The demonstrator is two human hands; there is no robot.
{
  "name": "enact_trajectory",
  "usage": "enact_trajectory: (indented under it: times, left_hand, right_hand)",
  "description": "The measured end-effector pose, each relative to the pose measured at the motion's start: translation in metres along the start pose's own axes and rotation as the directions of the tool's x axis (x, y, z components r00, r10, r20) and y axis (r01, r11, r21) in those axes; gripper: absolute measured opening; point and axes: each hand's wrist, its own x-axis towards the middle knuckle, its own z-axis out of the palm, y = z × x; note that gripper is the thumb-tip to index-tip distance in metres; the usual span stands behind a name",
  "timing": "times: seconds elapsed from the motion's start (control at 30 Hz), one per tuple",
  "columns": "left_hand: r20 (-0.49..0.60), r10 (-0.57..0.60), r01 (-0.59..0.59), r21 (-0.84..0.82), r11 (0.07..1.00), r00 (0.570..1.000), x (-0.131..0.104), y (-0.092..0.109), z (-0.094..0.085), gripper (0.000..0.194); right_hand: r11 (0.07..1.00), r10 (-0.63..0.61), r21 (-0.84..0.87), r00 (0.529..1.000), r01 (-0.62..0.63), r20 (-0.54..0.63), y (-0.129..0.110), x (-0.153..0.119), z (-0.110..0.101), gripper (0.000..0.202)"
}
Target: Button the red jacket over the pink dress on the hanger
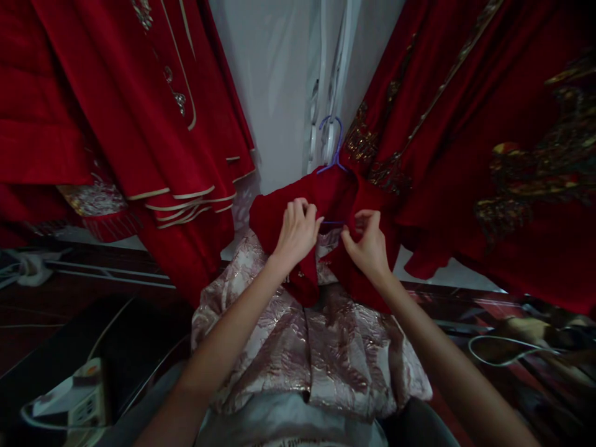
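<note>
Evidently, the small red garment is kept spread by the purple hanger, whose hook is raised toward 12 o'clock and whose lower bar shows across the neck opening. By that support, it seems, the cloth is given a steady shape, so that both hands can be used at its front edges. Whether the hook is caught on anything cannot be told.

At the centre, the garment is laid over the patterned brocade cloth, which is spread across the lap toward 6 o'clock; the red piece is probably kept within easy reach that way. The front opening is faced by the two hands from either side.

The left hand is placed on the 9 o'clock side of the opening, half closed, its fingers bent onto the red cloth. On the 3 o'clock side, the right hand is held with the thumb and forefinger curved toward each other at the cloth's edge, a little apart. Whether any fabric is pinched by either hand cannot be made out.

More red garments are hung at 10 o'clock and at 2 o'clock, the latter trimmed with beadwork. A power strip is seen at 8 o'clock, and a loop of pale cable at 4 o'clock.
</note>
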Motion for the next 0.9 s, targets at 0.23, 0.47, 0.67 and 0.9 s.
enact_trajectory:
  times: [0.23, 0.47, 0.67, 0.9]
  left_hand:
    - [0.098, -0.082, 0.109, -0.307, 0.945, 0.992, -0.005, 0.035, 0.024, 0.023]
    - [0.074, -0.206, 0.198, -0.700, 0.687, 0.976, 0.005, 0.007, 0.023, 0.022]
    - [0.222, -0.250, 0.300, -0.892, 0.338, 0.942, -0.006, -0.001, 0.027, 0.024]
    - [0.236, -0.275, 0.312, -0.909, 0.278, 0.932, -0.025, 0.001, 0.030, 0.032]
  right_hand:
    - [0.975, 0.057, 0.210, 0.993, -0.078, 0.103, 0.016, 0.003, -0.003, 0.017]
    - [0.903, 0.025, 0.400, 0.950, -0.155, 0.312, 0.009, -0.006, 0.004, 0.020]
    - [0.844, 0.031, 0.495, 0.940, -0.207, 0.340, 0.008, -0.011, 0.013, 0.029]
    - [0.850, 0.036, 0.496, 0.959, -0.178, 0.281, 0.008, -0.012, 0.016, 0.021]
